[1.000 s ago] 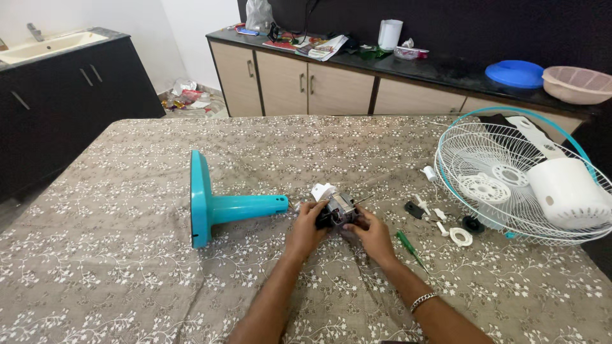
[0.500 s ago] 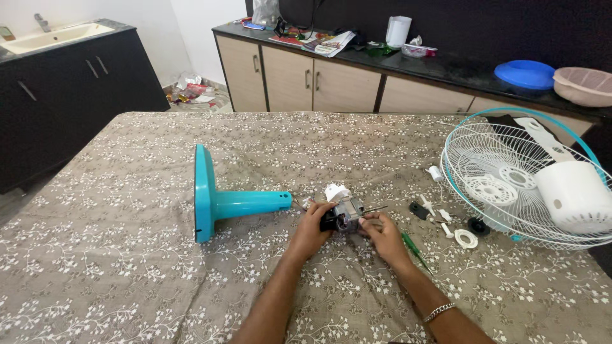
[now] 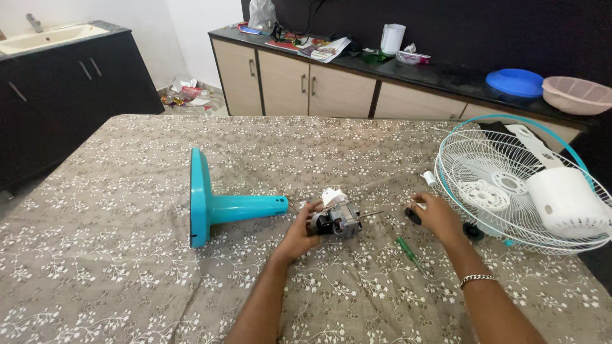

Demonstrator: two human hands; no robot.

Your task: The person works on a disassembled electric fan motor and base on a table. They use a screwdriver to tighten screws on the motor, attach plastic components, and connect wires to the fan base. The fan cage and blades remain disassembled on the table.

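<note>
Teal fan stand (image 3: pixel 220 205): lying mid-tabletop, column pointing right toward the motor.
Fan motor (image 3: pixel 338 220): mid-tabletop, shaft pointing right; left hand (image 3: pixel 299 234) clasped on its left end.
Small black part (image 3: pixel 414 215): toward the right edge, under right hand (image 3: pixel 437 216); grip unclear.

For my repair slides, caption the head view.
Left hand steadies fan motor; right hand reaches small parts.

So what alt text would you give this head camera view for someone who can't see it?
A person's left hand grips a small fan motor on a floral tablecloth, while the right hand reaches among small parts beside a white fan guard. A teal fan stand lies on its side at left, and a green screwdriver lies between the arms.
</note>
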